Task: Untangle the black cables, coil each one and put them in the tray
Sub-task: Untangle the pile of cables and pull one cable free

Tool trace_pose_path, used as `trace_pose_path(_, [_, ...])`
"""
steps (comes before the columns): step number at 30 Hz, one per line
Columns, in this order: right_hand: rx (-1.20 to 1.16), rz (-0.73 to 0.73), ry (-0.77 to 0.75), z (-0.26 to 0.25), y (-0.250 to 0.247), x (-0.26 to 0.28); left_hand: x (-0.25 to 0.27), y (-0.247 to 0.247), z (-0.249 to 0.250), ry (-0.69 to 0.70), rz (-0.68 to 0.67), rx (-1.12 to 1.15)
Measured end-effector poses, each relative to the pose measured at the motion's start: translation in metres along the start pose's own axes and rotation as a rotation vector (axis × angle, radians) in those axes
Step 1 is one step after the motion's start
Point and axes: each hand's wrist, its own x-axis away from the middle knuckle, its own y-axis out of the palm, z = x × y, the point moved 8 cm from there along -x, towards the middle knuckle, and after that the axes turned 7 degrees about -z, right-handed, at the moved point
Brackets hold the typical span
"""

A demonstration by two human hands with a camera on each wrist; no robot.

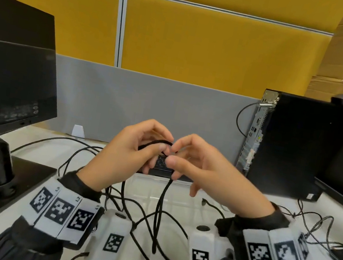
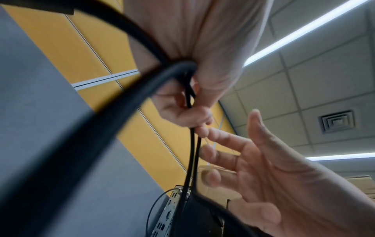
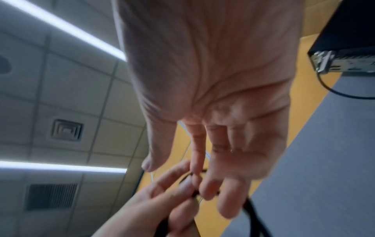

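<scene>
Counter [image 1: 329,213]: black cables [image 1: 149,228] lie tangled just before the tray [image 1: 180,196], none inside. Above the tray my hands meet: left hand [image 1: 126,151] grips a cable loop [image 1: 157,142], and the loose fingers of my right hand [image 1: 200,168] touch it. Risk: a hard pull cinches the knot.

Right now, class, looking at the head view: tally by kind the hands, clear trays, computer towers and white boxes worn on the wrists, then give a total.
hands: 2 (left hand, right hand)
clear tray: 1
computer tower: 1
white wrist boxes: 2
total: 6
The black cables are too tangled to count.
</scene>
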Motion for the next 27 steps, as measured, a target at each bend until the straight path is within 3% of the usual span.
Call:
trace_pose_path(4, [0.283,0.251,-0.01,0.003,-0.015,-0.003,-0.001,0.004,0.003,0.051,-0.032,0.041])
trace_pose_path(6, [0.423,0.254,-0.028,0.001,-0.016,-0.002,-0.001,0.007,0.0,0.051,-0.08,0.028])
trace_pose_path(8, [0.42,0.181,-0.057,-0.001,-0.012,-0.003,0.0,0.009,-0.003,0.041,-0.14,0.0])
trace_pose_path(10, [0.233,0.146,-0.075,-0.003,-0.016,-0.001,0.0,0.007,-0.007,0.025,-0.184,-0.049])
trace_pose_path(12, [-0.034,0.227,-0.072,-0.001,-0.035,0.005,0.0,-0.003,-0.014,0.002,-0.168,-0.121])
trace_pose_path(18, [-0.54,0.783,-0.208,0.028,-0.126,0.05,0.003,-0.06,-0.045,-0.111,0.001,-0.337])
trace_pose_path(24, [-0.812,1.118,-0.341,0.073,-0.173,0.086,0.01,-0.078,-0.083,-0.364,-0.007,-0.535])
trace_pose_path(27, [-0.855,1.232,-0.426,0.102,-0.188,0.107,0.011,-0.084,-0.089,-0.423,0.035,-0.537])
